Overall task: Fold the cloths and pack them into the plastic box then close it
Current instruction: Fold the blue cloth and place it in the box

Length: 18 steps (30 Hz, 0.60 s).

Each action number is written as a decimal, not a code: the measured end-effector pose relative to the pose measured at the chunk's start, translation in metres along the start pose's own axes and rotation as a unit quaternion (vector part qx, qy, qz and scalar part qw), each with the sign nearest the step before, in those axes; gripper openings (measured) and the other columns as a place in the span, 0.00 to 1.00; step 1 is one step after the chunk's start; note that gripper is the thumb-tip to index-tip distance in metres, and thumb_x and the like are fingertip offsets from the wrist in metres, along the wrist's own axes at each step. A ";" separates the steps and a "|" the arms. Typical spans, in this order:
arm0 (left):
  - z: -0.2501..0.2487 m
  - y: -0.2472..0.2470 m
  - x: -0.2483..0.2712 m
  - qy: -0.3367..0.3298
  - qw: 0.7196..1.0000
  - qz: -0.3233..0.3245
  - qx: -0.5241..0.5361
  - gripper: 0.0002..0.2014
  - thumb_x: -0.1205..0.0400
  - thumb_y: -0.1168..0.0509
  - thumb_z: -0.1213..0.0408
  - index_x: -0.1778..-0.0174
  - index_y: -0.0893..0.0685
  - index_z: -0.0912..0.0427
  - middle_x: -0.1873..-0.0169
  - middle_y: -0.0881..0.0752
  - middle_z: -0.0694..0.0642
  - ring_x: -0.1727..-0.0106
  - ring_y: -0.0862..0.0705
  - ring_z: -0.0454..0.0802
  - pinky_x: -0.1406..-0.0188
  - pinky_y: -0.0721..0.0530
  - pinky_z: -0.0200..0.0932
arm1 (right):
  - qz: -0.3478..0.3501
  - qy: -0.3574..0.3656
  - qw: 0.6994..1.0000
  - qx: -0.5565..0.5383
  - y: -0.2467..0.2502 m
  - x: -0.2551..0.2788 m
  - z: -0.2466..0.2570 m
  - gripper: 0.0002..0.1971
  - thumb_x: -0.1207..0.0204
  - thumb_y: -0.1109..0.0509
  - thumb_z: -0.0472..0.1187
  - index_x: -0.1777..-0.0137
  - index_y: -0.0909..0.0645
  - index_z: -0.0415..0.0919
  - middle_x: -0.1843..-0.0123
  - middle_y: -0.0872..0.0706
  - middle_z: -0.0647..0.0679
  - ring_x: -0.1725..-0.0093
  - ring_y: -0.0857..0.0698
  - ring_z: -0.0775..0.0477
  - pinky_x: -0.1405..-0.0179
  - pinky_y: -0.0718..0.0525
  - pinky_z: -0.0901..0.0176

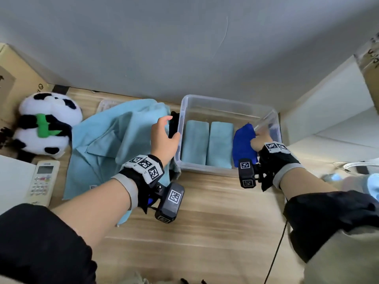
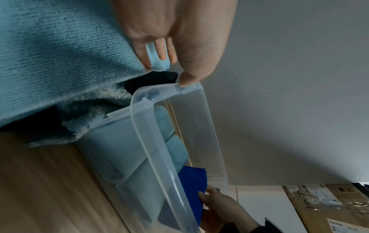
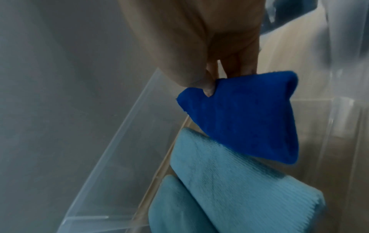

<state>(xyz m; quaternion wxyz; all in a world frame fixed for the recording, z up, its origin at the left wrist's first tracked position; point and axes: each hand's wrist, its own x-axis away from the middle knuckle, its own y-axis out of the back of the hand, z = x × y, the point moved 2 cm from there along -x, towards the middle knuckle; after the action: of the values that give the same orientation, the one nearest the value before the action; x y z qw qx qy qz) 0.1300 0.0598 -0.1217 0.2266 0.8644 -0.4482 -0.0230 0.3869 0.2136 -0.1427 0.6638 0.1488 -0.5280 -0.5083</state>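
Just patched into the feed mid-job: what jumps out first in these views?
The dark blue cloth stands out, pinched in the right hand and hanging into the right end of the clear plastic box, beside two folded light blue cloths lying side by side. The left hand rests its thumb on the box's left rim. Left of the box, a large unfolded light blue cloth sprawls over the table, with a panda plush beyond it.

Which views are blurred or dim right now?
Head view: sharp centrally, wide-angle bending at the edges, clear plastic box well lit. Left wrist view: dim, wooden table smeared. Right wrist view: box walls hazy, folded dark blue cloth reasonably sharp.
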 end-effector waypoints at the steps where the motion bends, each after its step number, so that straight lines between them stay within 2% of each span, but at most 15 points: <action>1: 0.001 0.000 0.000 -0.001 1.000 0.001 0.002 0.23 0.23 0.34 0.71 0.32 0.27 0.56 0.33 0.26 0.57 0.30 0.28 0.53 0.29 0.30 0.45 | 0.001 -0.011 1.000 -0.005 -0.001 -0.002 0.000 0.10 0.24 0.44 0.26 0.47 0.27 0.36 0.49 0.20 0.33 0.38 0.19 0.31 0.38 0.20 0.41; 3: 0.002 0.001 0.001 -0.001 1.000 0.000 0.008 0.23 0.22 0.34 0.71 0.31 0.27 0.57 0.33 0.26 0.57 0.29 0.28 0.52 0.29 0.30 0.45 | 0.012 -0.032 0.999 0.001 -0.002 -0.004 -0.001 0.07 0.25 0.44 0.27 0.51 0.25 0.31 0.54 0.20 0.35 0.42 0.17 0.32 0.39 0.19 0.41; 4: 0.002 0.001 0.002 0.001 1.000 -0.001 0.011 0.23 0.22 0.34 0.71 0.31 0.27 0.57 0.32 0.26 0.57 0.29 0.28 0.51 0.29 0.29 0.45 | 0.028 -0.044 0.999 0.014 -0.002 -0.002 -0.002 0.07 0.24 0.43 0.29 0.50 0.25 0.31 0.53 0.19 0.34 0.43 0.16 0.33 0.39 0.19 0.41; 6: 0.002 0.001 0.003 0.006 1.000 -0.001 0.016 0.23 0.22 0.34 0.71 0.31 0.28 0.57 0.32 0.27 0.58 0.29 0.28 0.51 0.28 0.29 0.47 | 0.047 -0.073 0.996 0.035 -0.002 -0.002 -0.006 0.11 0.25 0.41 0.35 0.45 0.25 0.31 0.48 0.17 0.34 0.45 0.15 0.34 0.39 0.18 0.38; 8: 0.002 0.001 0.002 0.009 1.000 0.001 0.017 0.23 0.22 0.34 0.71 0.31 0.28 0.57 0.32 0.28 0.59 0.28 0.29 0.51 0.28 0.29 0.48 | 0.041 -0.089 0.995 0.036 -0.004 0.000 -0.007 0.17 0.25 0.40 0.39 0.39 0.24 0.30 0.46 0.16 0.33 0.46 0.15 0.32 0.41 0.17 0.42; 10: 0.002 0.001 0.002 0.013 1.000 0.002 0.018 0.23 0.22 0.33 0.71 0.31 0.28 0.57 0.32 0.28 0.59 0.28 0.29 0.51 0.27 0.29 0.47 | 0.019 -0.066 0.997 0.032 -0.006 0.000 -0.004 0.19 0.22 0.41 0.39 0.33 0.27 0.32 0.41 0.19 0.33 0.39 0.18 0.32 0.43 0.21 0.53; 12: 0.002 0.001 0.002 0.012 1.000 0.004 0.018 0.23 0.22 0.33 0.71 0.31 0.28 0.57 0.32 0.28 0.59 0.28 0.29 0.51 0.27 0.29 0.46 | 0.010 -0.015 1.000 0.024 -0.010 0.003 0.006 0.21 0.19 0.42 0.35 0.27 0.30 0.33 0.30 0.23 0.34 0.30 0.24 0.35 0.42 0.25 0.56; 13: 0.003 0.001 0.003 0.010 1.000 0.005 0.017 0.23 0.22 0.34 0.71 0.31 0.28 0.57 0.32 0.28 0.59 0.28 0.28 0.52 0.28 0.29 0.46 | 0.024 0.001 0.999 0.021 -0.011 0.010 0.011 0.21 0.19 0.43 0.33 0.26 0.30 0.33 0.28 0.24 0.35 0.29 0.25 0.36 0.42 0.26 0.57; 15: 0.004 0.000 0.004 0.005 1.000 0.009 0.012 0.23 0.22 0.33 0.70 0.31 0.28 0.57 0.31 0.27 0.59 0.28 0.28 0.52 0.28 0.29 0.45 | 0.096 0.039 0.992 0.066 -0.017 0.021 0.015 0.16 0.19 0.42 0.32 0.33 0.25 0.31 0.33 0.21 0.34 0.31 0.23 0.38 0.48 0.26 0.59; 17: 0.004 0.001 0.006 0.000 1.000 0.015 0.008 0.23 0.22 0.33 0.69 0.31 0.28 0.56 0.32 0.27 0.58 0.29 0.28 0.51 0.28 0.29 0.45 | 0.147 0.019 0.984 0.100 -0.022 0.022 0.010 0.06 0.19 0.42 0.31 0.48 0.23 0.34 0.42 0.19 0.35 0.39 0.22 0.42 0.58 0.27 0.59; 18: 0.005 0.001 0.007 -0.001 1.000 0.017 0.008 0.22 0.22 0.33 0.69 0.31 0.28 0.56 0.32 0.27 0.58 0.29 0.28 0.51 0.29 0.29 0.44 | 0.143 -0.010 0.988 0.055 -0.023 0.021 0.006 0.07 0.18 0.42 0.32 0.45 0.24 0.35 0.38 0.20 0.34 0.42 0.23 0.45 0.61 0.28 0.59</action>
<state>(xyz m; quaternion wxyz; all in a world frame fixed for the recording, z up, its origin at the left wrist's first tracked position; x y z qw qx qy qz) 0.1322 0.0516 -0.1245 0.2198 0.8582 -0.4636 -0.0164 0.3681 0.1883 -0.1455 0.7150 0.1034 -0.5779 -0.3797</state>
